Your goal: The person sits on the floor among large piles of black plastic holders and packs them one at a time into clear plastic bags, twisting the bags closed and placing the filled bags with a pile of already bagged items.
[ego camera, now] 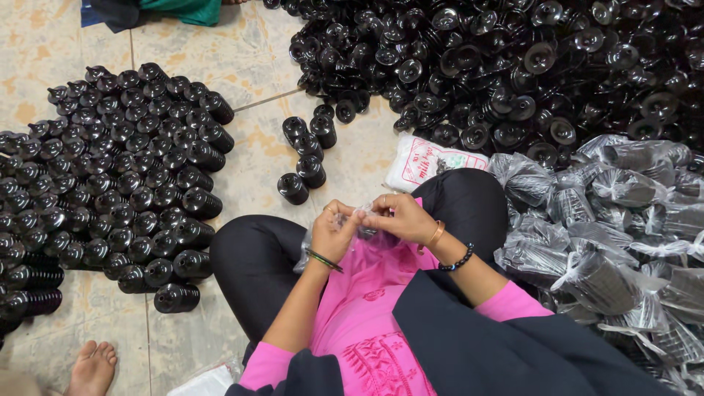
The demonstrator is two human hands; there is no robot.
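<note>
Both hands, left hand [334,233] and right hand [400,217], pinch a clear plastic bag [364,220] over the lap; best to keep its mouth taut, fingertips close together.

I count two hands of mine at work: my left hand [334,233] and my right hand [400,218], both pinching one clear plastic bag [364,220]. At eleven o'clock from them stand five loose stacks of black caps [308,155]. At nine o'clock the stacks laid in rows [117,169] are too many to count, as is the loose heap [513,66] at one o'clock. One white printed packet [425,161] lies at twelve. The bagged stacks [609,227] at three o'clock number over a dozen. One bare foot [92,367] shows at eight.
</note>
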